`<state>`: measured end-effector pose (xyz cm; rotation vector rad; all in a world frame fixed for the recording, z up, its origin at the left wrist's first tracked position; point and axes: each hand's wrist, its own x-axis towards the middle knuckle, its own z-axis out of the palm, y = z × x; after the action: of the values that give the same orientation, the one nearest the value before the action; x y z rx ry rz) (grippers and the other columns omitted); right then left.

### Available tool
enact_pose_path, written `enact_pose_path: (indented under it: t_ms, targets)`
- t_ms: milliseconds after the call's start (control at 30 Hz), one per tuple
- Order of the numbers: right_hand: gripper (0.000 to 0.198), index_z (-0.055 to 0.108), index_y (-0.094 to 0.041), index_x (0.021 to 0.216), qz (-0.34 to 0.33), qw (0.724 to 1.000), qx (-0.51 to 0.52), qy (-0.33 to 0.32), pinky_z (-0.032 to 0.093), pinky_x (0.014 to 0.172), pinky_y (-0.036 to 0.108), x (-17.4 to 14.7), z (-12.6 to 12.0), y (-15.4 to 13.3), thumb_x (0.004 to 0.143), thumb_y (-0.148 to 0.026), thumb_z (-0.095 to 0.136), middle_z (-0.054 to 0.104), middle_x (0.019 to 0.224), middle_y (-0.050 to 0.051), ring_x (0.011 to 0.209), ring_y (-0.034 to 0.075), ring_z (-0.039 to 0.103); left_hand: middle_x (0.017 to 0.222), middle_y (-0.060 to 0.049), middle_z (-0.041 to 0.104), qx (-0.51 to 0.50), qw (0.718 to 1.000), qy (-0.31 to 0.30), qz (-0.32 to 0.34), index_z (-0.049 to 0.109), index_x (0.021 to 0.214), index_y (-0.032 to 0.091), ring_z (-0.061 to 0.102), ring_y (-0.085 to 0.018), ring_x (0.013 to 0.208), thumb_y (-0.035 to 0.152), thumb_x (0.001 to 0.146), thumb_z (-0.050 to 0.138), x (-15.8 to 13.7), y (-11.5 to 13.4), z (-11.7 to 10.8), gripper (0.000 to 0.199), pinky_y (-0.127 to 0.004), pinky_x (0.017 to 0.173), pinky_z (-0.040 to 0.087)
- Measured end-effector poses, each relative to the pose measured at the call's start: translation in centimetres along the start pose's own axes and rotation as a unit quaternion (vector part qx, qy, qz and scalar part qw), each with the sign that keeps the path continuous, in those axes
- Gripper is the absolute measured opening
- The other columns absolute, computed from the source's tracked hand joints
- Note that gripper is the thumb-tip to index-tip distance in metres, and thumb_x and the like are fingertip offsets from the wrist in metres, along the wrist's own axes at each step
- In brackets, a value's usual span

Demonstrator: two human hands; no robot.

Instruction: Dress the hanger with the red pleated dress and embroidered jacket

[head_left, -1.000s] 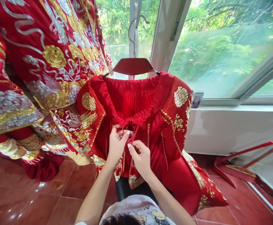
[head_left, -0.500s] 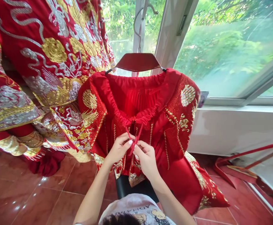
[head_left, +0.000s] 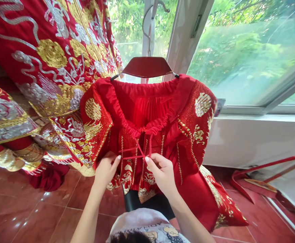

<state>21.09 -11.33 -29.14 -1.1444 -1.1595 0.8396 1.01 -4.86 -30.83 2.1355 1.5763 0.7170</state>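
A red pleated garment with gold embroidery hangs on a dark red hanger in front of me. From its gathered waistband come the two ends of a thin red drawstring, crossed below the opening. My left hand, at the left of the garment's front, pinches a stretch of drawstring pulled out sideways. Close to the crossing, my right hand grips the drawstring between thumb and fingers. Part of the cord is hidden behind the fingers.
Several red garments with gold and silver embroidery hang on the left. Behind the hanger is a window. A black seat stands below the garment. A red dustpan-like object rests on the tiled floor at right.
Both hands were together at the cord's crossing. My left hand has moved left, drawing a length of drawstring out sideways, while my right hand has shifted slightly right.
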Motion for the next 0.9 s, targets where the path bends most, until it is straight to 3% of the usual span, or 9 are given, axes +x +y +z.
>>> enact_pose_path:
  t_ms: [100,167,267,367,467,567,667,800,900]
  targets:
    - [0.034,0.047,-0.017,0.062,-0.015,1.0,-0.018,-0.006,0.025,0.046,0.022,0.0,-0.1,-0.2,0.085,-0.041,0.056,0.036,0.052,-0.005,0.049,0.006,0.03,0.097,-0.011,0.068,-0.001,0.998,-0.037,-0.047,0.068,0.079,0.018,0.064,-0.025,0.086,0.05,0.092,0.038,-0.3,0.1,-0.8,0.045,-0.036,0.083,0.046]
    - [0.033,0.048,-0.017,0.062,-0.029,0.999,-0.028,-0.022,0.025,0.045,0.021,0.1,0.2,-0.4,0.086,-0.039,0.055,0.037,0.051,-0.005,0.048,0.006,0.03,0.112,-0.012,0.067,-0.078,0.996,-0.022,0.027,0.07,0.094,0.019,0.061,-0.026,0.104,0.048,0.092,0.041,-0.5,1.6,-1.2,0.041,-0.038,0.096,0.042]
    - [0.029,0.052,-0.017,0.063,-0.055,0.996,-0.054,-0.035,0.027,0.045,0.021,0.3,0.8,-0.5,0.086,-0.036,0.054,0.041,0.05,-0.005,0.046,0.006,0.032,0.123,-0.01,0.063,-0.227,0.965,-0.024,0.127,0.063,0.119,0.021,0.056,-0.023,0.116,0.047,0.094,0.039,-0.4,5.0,-0.7,0.043,-0.036,0.103,0.039]
    - [0.024,0.058,-0.016,0.068,-0.094,0.99,-0.097,-0.04,0.033,0.046,0.02,0.6,0.9,-0.5,0.086,-0.03,0.052,0.051,0.053,-0.003,0.046,0.007,0.04,0.108,-0.008,0.069,-0.332,0.933,-0.077,0.119,0.061,0.12,0.021,0.063,-0.019,0.093,0.047,0.094,0.038,-0.1,7.7,0.7,0.044,-0.03,0.088,0.049]
    - [0.021,0.066,-0.016,0.077,-0.127,0.981,-0.138,-0.057,0.038,0.047,0.019,1.2,-0.3,-1.2,0.086,-0.027,0.051,0.06,0.058,-0.001,0.048,0.008,0.049,0.079,-0.003,0.068,-0.303,0.945,-0.069,0.102,0.07,0.098,0.017,0.057,-0.013,0.064,0.047,0.091,0.049,0.4,8.4,1.2,0.037,-0.024,0.064,0.047]
    - [0.021,0.07,-0.014,0.094,-0.181,0.962,-0.205,-0.032,0.038,0.043,0.018,2.0,-2.6,-3.0,0.084,-0.029,0.059,0.058,0.054,-0.003,0.043,0.007,0.047,0.064,0.0,0.065,-0.233,0.963,-0.018,0.134,0.072,0.08,0.017,0.051,-0.01,0.053,0.043,0.08,0.066,0.8,8.2,-0.8,0.027,-0.021,0.051,0.04]
    - [0.027,0.071,-0.017,0.106,-0.27,0.921,-0.281,0.018,0.041,0.044,0.018,3.0,-5.3,-5.8,0.082,-0.027,0.064,0.062,0.055,-0.004,0.041,0.006,0.047,0.061,0.0,0.066,-0.189,0.959,0.096,0.186,0.072,0.072,0.018,0.053,-0.009,0.051,0.035,0.079,0.069,1.0,8.5,-4.5,0.019,-0.019,0.048,0.039]
    - [0.014,0.076,-0.024,0.089,-0.368,0.87,-0.327,-0.025,0.048,0.051,0.018,4.7,-7.9,-9.3,0.083,-0.027,0.064,0.074,0.075,0.0,0.05,0.008,0.061,0.059,0.004,0.066,-0.087,0.929,0.237,0.27,0.073,0.071,0.021,0.049,-0.006,0.046,0.026,0.077,0.071,1.3,9.8,-9.1,0.007,-0.018,0.044,0.035]
    - [0.014,0.077,-0.027,0.079,-0.405,0.839,-0.362,-0.024,0.05,0.052,0.019,5.9,-8.9,-11.5,0.083,-0.03,0.064,0.074,0.071,-0.001,0.053,0.009,0.063,0.056,0.005,0.064,-0.039,0.902,0.288,0.321,0.073,0.07,0.021,0.044,-0.005,0.044,0.024,0.075,0.073,2.1,11.1,-11.5,0.006,-0.018,0.042,0.032]
